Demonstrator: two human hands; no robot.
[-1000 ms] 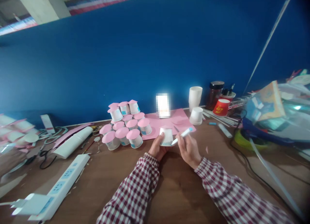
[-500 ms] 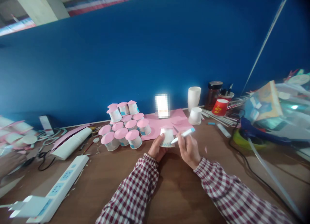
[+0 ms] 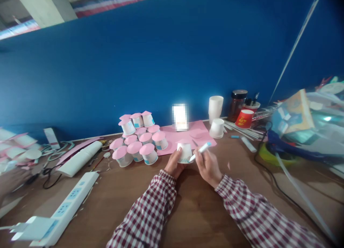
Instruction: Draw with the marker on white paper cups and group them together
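My left hand (image 3: 173,164) grips a small white paper cup (image 3: 185,152), held upside down on the wooden table. My right hand (image 3: 208,167) holds a white marker with a blue end (image 3: 200,151), its tip against the cup's lower right side, where a blue pattern shows. Just left of the cup stands a pile of similar cups with pink paper tops (image 3: 138,138). A pink paper sheet (image 3: 188,135) lies right behind the cup.
Stacked white cups (image 3: 215,107), one upturned cup (image 3: 216,128), a dark jar (image 3: 237,103) and a red cup (image 3: 243,118) stand at the back right. A white power strip (image 3: 57,212) lies front left. Cables, scissors and clutter fill both sides.
The marker tip has shifted slightly up and left along the cup's side. My left hand keeps the cup in the same place.
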